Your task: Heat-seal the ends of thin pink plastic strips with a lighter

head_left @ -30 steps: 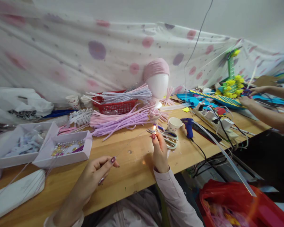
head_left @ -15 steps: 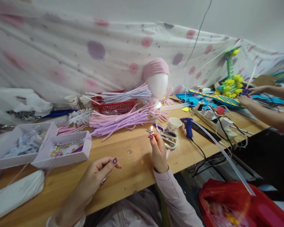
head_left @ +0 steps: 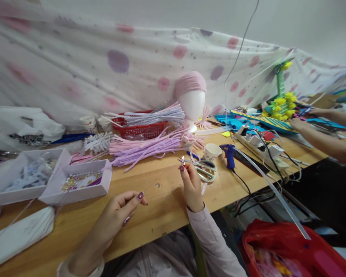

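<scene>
1. Thin clear thread: fine, near-invisible strand in the air above the table's front edge. Runs from L fingertips up and right twd the flame. Far end too fine to see, so cannot tell if it touches the flame. Est.: keep it taut, offer the tip only.
2. Pale wooden tabletop: lies under both hands. Est.: work well above it so no melt lands on the wood.
3. Heap of lilac and pink fuzzy stems: behind the flame, apart from it. Est.: fire risk if the flame drifts back.
4. L hand: thumb + forefinger pinched tight on the thread, other fingers loosely curled. Est.: hold steady and pinch well back from the heat.
5. R hand: fist closed round a lighter (body hidden), thumb on top.
6. White-handled steel scissors: flat on table, just right of R hand, untouched.
7. Small orange flame: sits above R thumb. Est.: brief touch at its edge, enough to seal the end w/o burning through.
</scene>
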`<state>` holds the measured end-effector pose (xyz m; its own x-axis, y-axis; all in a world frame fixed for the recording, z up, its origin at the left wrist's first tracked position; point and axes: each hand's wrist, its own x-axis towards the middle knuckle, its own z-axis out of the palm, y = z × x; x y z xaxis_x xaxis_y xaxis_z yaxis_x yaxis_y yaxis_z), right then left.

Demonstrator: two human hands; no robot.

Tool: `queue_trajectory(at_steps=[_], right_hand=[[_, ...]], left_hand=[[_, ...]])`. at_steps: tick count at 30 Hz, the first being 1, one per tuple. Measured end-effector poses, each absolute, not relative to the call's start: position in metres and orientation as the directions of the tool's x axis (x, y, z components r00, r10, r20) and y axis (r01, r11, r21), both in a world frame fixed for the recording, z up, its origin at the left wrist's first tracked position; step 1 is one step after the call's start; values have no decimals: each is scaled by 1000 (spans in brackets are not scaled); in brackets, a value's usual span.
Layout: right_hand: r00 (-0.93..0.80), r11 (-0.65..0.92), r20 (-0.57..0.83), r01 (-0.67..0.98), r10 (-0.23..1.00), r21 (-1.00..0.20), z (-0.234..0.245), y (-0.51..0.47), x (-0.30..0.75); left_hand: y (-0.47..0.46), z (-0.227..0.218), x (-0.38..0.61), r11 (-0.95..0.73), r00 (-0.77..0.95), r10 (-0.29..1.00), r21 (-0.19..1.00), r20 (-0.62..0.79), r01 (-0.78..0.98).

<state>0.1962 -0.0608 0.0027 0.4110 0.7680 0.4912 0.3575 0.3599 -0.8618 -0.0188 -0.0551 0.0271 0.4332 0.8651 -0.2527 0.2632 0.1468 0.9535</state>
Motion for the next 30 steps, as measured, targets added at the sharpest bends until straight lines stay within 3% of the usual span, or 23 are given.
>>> queue_trajectory(at_steps=[30], right_hand=[[214, 404, 513, 403, 831, -821, 5, -66, 184]], left_hand=[[-52, 27, -15, 104, 457, 863, 962, -213, 254]])
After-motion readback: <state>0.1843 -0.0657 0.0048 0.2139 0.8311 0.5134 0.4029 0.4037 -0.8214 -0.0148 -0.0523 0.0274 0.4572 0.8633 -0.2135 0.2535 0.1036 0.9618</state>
